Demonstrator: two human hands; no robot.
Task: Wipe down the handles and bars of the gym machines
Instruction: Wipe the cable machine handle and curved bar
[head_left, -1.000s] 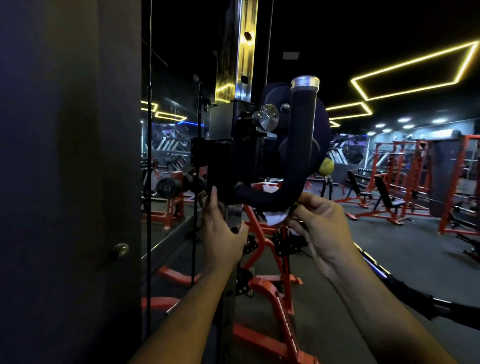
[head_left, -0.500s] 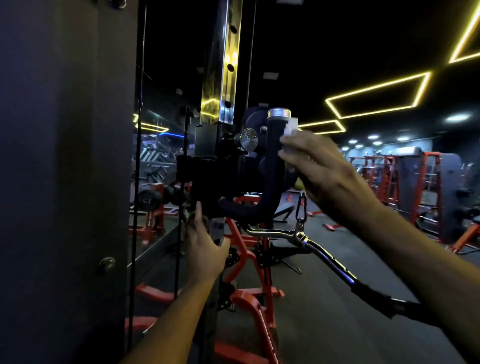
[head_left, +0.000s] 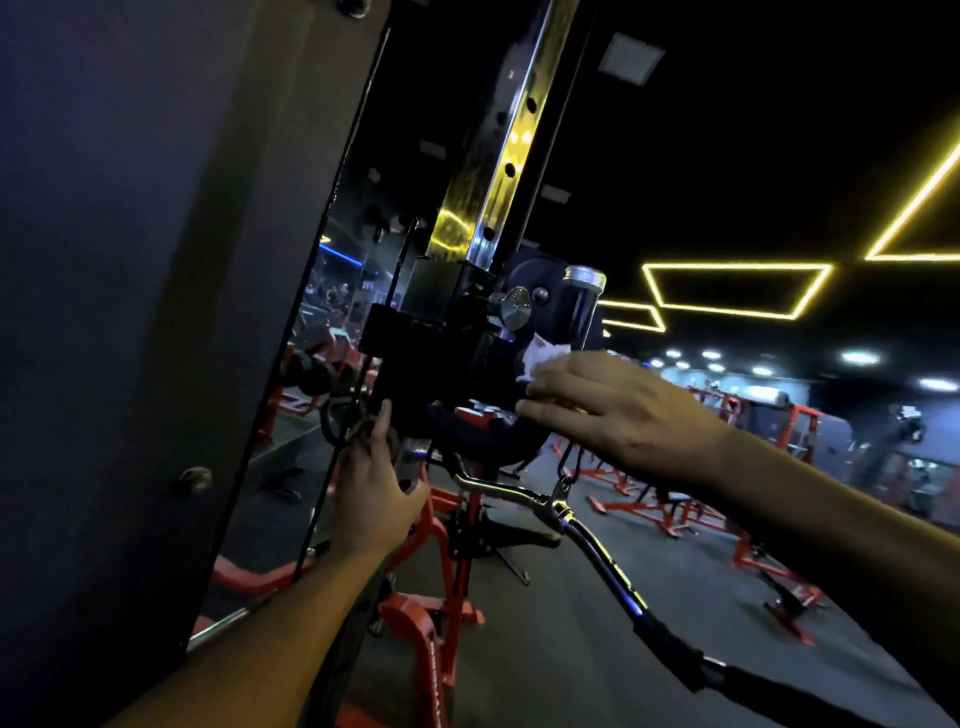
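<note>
A black padded J-shaped handle (head_left: 581, 312) with a chrome end cap sticks out from the black carriage (head_left: 415, 353) on the chrome upright (head_left: 498, 156). My right hand (head_left: 618, 408) lies across the middle of the handle and holds a white wipe (head_left: 540, 358) against it; the wipe shows above my fingers and my thumb is hidden. My left hand (head_left: 374, 488) rests against the underside of the carriage, fingers pointing up and thumb spread towards the post.
A chrome cable bar (head_left: 587, 540) with a black grip (head_left: 675, 660) hangs from a carabiner (head_left: 566, 478) just below my right hand. A dark wall panel (head_left: 130, 312) fills the left. Red benches and racks (head_left: 649, 488) stand on the floor behind.
My right hand has slid the wipe down from the chrome cap to the middle of the handle. My left hand has stayed at the carriage. My view has tilted.
</note>
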